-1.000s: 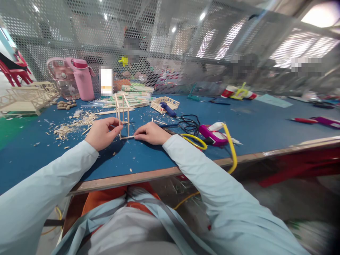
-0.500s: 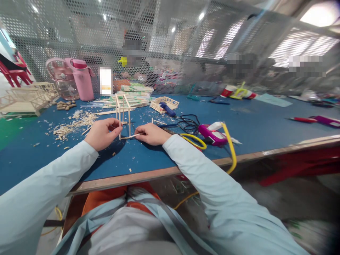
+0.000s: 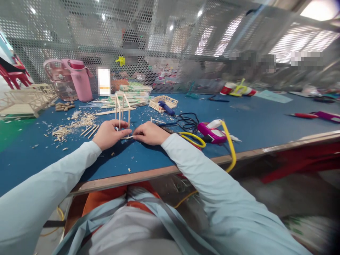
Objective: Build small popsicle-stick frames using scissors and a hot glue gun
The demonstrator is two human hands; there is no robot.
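A small upright frame of thin wooden sticks (image 3: 122,110) stands on the blue table (image 3: 148,156) in front of me. My left hand (image 3: 108,134) is closed around the frame's near bottom corner. My right hand (image 3: 150,132) pinches a short wooden stick (image 3: 129,137) that lies low at the frame's base, its tip pointing toward my left hand. The two hands are a few centimetres apart at the foot of the frame.
Yellow-handled scissors (image 3: 195,139) and a magenta glue gun (image 3: 212,132) with a yellow cord lie right of my right hand. Wood shavings (image 3: 71,125) and loose sticks lie to the left. Pink bottles (image 3: 79,85), stick stacks and a perforated metal screen stand behind.
My left hand has slid right and down to the frame's base. The stick in my right hand has dropped from a tilt to lie low at the frame's foot.
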